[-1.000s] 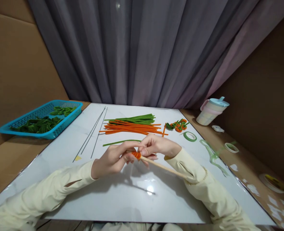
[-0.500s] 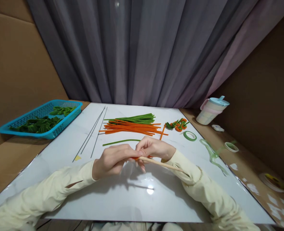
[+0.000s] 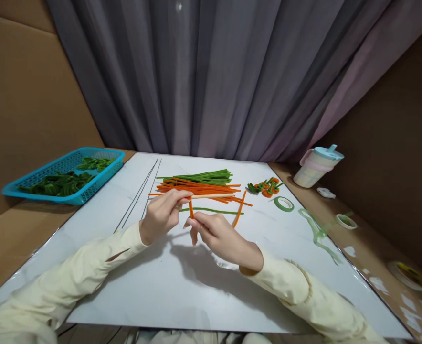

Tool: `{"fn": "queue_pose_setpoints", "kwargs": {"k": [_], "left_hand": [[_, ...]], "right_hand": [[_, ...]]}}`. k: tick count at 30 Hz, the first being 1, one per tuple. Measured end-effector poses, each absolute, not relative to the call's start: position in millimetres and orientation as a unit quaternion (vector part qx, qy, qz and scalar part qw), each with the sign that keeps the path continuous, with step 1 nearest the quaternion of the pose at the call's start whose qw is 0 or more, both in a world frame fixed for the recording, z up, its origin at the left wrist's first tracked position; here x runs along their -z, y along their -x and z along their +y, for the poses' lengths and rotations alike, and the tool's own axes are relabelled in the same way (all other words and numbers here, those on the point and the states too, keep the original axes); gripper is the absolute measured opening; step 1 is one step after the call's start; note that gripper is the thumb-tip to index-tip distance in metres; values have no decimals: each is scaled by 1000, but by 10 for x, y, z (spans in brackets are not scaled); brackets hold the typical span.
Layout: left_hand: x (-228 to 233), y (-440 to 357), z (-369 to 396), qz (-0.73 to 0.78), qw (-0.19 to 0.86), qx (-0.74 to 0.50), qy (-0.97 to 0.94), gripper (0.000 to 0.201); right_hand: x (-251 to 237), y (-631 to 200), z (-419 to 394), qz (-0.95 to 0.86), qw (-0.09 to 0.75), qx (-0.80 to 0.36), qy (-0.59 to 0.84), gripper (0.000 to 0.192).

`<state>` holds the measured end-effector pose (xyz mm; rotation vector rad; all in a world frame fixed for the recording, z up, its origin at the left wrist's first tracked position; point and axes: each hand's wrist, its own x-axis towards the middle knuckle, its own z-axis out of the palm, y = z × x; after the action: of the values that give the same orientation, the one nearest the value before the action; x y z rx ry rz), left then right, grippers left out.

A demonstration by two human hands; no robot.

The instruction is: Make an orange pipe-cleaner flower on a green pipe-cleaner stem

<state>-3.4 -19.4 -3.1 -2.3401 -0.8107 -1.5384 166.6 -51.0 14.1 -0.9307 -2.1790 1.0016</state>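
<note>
My left hand (image 3: 163, 213) pinches one end of a thin wooden stick (image 3: 213, 196), which points right over the table. An orange pipe cleaner (image 3: 191, 208) hangs down from the stick beside the left fingertips. Its lower part is gripped between the thumb and fingers of my right hand (image 3: 218, 235). Another orange pipe cleaner (image 3: 240, 210) curves just beyond my right hand; its lower end is hidden there. A single green pipe cleaner (image 3: 218, 210) lies behind both hands. Farther back are a pile of orange pipe cleaners (image 3: 204, 187) and a bunch of green pipe cleaners (image 3: 213, 177).
A blue basket (image 3: 85, 192) with green leaf shapes stands at the left. Small orange-and-green pieces (image 3: 268, 186), a green tape roll (image 3: 284, 204) and crumpled green tape (image 3: 318, 234) lie right. Thin dark wires (image 3: 138, 196) lie left; a lidded cup (image 3: 314, 167) stands far right.
The stick has swung from slanting down over my right sleeve to nearly level and farther forward. My right hand has moved below it, drawing the orange pipe cleaner downward.
</note>
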Motion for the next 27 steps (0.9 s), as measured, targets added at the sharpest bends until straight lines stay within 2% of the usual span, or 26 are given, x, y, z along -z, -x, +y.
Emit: {"fn": "queue_pose_setpoints", "kwargs": {"k": [3,6,9,14,17,21,27], "left_hand": [[55,25,-160,-287,147,488,811,12],[78,14,-141,-291,138,462,826,11],[71,3,-144,-286,120,440,843,13],[-35,-25,-212,-282,20,372,884,21],[-129,-31,-276,-283,-69,347,891,23],[-224,-17,-345,-285,-176,341,878,26],[-216,-20,-359,-304,-357,368,803,27]], "right_hand": [[-219,-1700,-546,-855,226,-250,393,23],[-305,-1754,-540,-884,128,-143,426,14],[-373,-1815,-540,-904,51,-31,423,20],[-461,-1926,-512,-903,29,91,420,30],[-498,-1988,-432,-896,28,84,436,32],[-465,-2058,-287,-912,72,8,404,36],[-319,-2093,-115,-918,174,-157,320,17]]}}
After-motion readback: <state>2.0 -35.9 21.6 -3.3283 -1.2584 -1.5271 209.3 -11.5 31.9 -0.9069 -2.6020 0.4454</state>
